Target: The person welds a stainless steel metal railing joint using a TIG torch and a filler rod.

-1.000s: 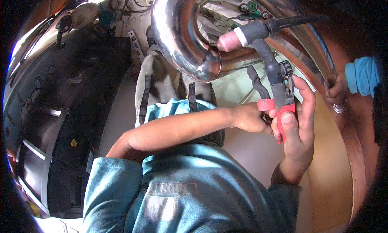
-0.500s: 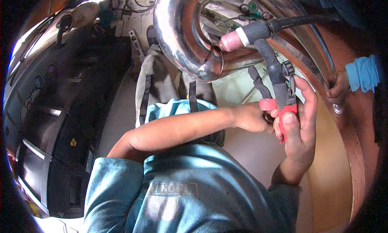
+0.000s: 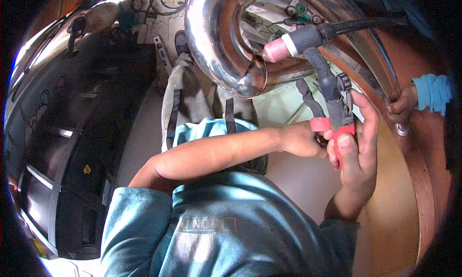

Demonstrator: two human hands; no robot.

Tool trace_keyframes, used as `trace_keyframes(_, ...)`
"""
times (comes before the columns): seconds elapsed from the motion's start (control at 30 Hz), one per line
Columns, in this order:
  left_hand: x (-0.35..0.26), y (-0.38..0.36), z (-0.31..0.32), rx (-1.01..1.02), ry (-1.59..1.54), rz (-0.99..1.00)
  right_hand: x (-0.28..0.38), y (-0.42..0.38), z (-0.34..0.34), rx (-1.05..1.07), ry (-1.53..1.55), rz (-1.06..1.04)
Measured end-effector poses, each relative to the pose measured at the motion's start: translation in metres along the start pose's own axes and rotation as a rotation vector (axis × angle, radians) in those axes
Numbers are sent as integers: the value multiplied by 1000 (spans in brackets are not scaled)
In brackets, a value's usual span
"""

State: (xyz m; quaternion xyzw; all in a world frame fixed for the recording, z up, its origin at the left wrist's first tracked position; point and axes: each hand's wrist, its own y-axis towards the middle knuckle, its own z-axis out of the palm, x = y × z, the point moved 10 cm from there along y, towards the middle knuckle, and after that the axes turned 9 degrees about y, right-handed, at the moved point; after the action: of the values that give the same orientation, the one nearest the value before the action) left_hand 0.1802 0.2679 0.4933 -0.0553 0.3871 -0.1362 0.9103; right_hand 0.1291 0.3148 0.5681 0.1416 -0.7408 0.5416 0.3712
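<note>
My right hand (image 3: 360, 157) is wrapped round the red handle of a TIG welding torch (image 3: 329, 82), thumb on the handle and index finger raised along its black body. The torch's pink ceramic cup (image 3: 276, 51) points left, its tip right at a seam on a shiny curved metal pipe (image 3: 211, 46). Crossing in front of my body, my left arm ends in a curled left hand (image 3: 304, 139) close beside the handle. A red band (image 3: 320, 124) overlaps its fingers, and I cannot tell what they hold.
Another person's hand (image 3: 403, 105) in a light blue sleeve grips near the brown curved edge at right. A black case-like object (image 3: 86, 147) stands at left. A spirit level (image 3: 162, 52) lies near my shoe, cables (image 3: 166, 3) behind it. Small round discs (image 3: 301, 9) sit beyond the pipe.
</note>
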Motion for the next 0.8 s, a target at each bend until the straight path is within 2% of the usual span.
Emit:
trace_keyframes(0.13, 4, 2, 5, 70, 4, -17, 1, -1, 1, 4, -14, 4)
trace_keyframes(0.17, 10, 2, 1, -24, 74, -5, 10, 1, 7, 9, -70, -10)
trace_keyframes(0.23, 4, -2, -4, -80, 117, -18, 19, 5, 12, 8, -18, 48)
trace_keyframes(0.27, 4, -2, -2, -38, 91, -41, 24, 7, 14, 6, 8, 77)
trace_keyframes(0.33, 0, -4, 1, 46, 38, -88, 3, -1, 3, 18, 17, -15)
trace_keyframes(0.37, 7, -3, 3, 32, -48, -95, 4, -2, 3, -3, 17, 7)
trace_keyframes(0.57, -3, -6, -1, -3, -21, -89, 1, -2, 1, -13, 7, 26)
trace_keyframes(0.8, -4, 0, 1, 48, 27, -34, -1, 1, -2, 11, -17, 24)
